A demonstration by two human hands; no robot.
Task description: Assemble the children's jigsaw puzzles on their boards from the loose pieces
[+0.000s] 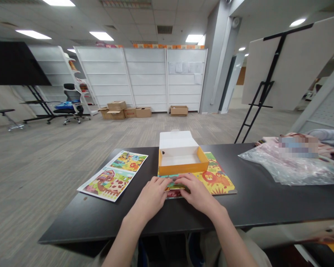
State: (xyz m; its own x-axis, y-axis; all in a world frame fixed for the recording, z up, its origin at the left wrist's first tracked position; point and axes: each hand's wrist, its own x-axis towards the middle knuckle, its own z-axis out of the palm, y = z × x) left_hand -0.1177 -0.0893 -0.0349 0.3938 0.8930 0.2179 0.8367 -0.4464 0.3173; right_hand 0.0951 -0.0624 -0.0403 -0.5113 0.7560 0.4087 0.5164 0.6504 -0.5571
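1. Touching a small printed piece from either side, the left hand and the right hand lie close together, fingertips nearly meeting. The fingers are bent over it; whether they are clamped on it or only resting there, I cannot tell.
2. That piece sits near the front edge of the black surface's middle part, straight ahead of the person. A strip of reddish print shows at its six o'clock, partly hidden between the hands.
3. At twelve o'clock from the hands, just beyond them, stands an orange box, open, with its white inside facing up. Its white lid is raised at the far side.
4. Between two and three o'clock from the hands, a yellow board with lions lies flat; the box rests over part of it.
5. Between nine and ten o'clock, well apart from the box, lies a printed sheet with two scenes, the nearer one showing a barn and a fence.
6. Towards two o'clock, at the far right, clear plastic wrapping lies with pinkish cloth.
7. Beyond the surface, at eleven o'clock, cardboard boxes stand on the floor before white shelving.
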